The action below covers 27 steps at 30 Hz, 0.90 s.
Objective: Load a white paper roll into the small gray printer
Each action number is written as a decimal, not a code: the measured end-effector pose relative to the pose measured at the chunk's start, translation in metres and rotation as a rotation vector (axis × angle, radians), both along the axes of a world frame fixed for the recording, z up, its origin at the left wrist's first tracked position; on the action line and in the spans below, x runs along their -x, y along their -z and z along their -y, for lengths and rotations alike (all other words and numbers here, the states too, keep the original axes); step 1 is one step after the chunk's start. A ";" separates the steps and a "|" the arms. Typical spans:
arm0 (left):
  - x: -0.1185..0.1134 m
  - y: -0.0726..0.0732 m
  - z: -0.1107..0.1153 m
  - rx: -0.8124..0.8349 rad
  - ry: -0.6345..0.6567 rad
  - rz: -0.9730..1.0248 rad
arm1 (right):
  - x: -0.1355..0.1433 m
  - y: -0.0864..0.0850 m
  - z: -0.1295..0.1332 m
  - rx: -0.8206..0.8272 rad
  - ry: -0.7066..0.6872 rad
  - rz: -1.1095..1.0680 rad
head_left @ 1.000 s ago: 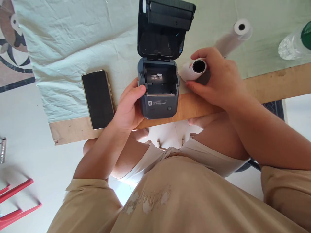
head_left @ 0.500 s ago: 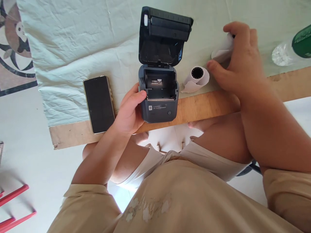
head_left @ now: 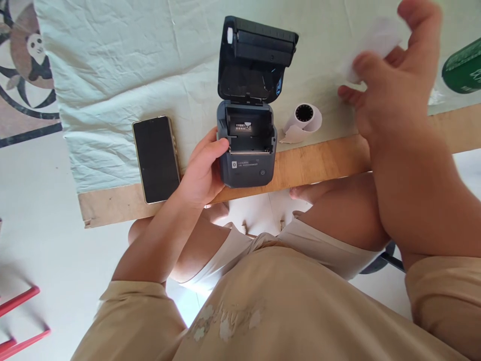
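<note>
My left hand (head_left: 205,168) grips the left side of a dark label printer (head_left: 246,173), its thumb on the front edge. The printer's lid (head_left: 255,60) is swung up, and its paper bay shows no roll inside. To the right of the printer, a white paper roll (head_left: 313,120) with a black core stands on the cloth, its end loose. Over the cloth at the upper right, my right hand (head_left: 398,75) is closed around a second white paper roll (head_left: 376,40), blurred by motion, its far part between thumb and fingers.
A phone (head_left: 157,160) lies left of the printer, across the table's wooden edge (head_left: 319,158). At the far right lies a bottle with a green label (head_left: 464,67). Pale green cloth (head_left: 112,60) covers the table. Red bars (head_left: 22,301) show at lower left.
My right hand has lifted the second paper roll and moved it up and to the right, turning it. The left hand and the printer have barely moved.
</note>
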<state>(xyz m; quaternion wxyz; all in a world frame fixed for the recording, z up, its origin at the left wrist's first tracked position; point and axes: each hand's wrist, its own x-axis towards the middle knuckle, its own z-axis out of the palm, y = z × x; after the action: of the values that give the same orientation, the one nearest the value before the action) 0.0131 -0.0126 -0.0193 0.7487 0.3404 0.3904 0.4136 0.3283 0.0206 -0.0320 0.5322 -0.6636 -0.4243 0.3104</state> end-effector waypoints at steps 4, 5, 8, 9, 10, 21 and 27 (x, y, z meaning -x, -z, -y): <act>0.000 0.000 -0.001 -0.006 -0.015 0.020 | 0.001 -0.010 -0.008 0.098 0.138 -0.337; 0.000 0.001 -0.001 -0.006 -0.015 0.028 | 0.006 -0.014 -0.005 0.084 0.140 -0.354; -0.001 0.002 -0.001 -0.005 -0.014 0.060 | 0.027 -0.030 0.017 -0.086 0.089 -0.250; -0.001 0.002 -0.001 -0.005 -0.013 0.068 | 0.036 -0.034 0.028 -0.220 0.017 -0.109; -0.001 0.003 -0.001 -0.003 -0.013 0.072 | 0.045 -0.038 0.038 -0.308 -0.076 0.068; -0.004 0.001 0.002 -0.020 -0.030 -0.047 | 0.124 -0.043 0.052 -0.290 -0.371 0.919; -0.006 -0.001 0.002 -0.016 -0.061 -0.029 | 0.131 -0.042 0.047 -0.215 -0.434 0.996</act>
<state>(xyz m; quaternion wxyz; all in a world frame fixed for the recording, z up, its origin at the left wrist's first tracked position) 0.0189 -0.0148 -0.0178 0.7272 0.3405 0.4079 0.4345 0.1974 -0.0268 0.0102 0.2558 -0.5695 -0.7810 0.0167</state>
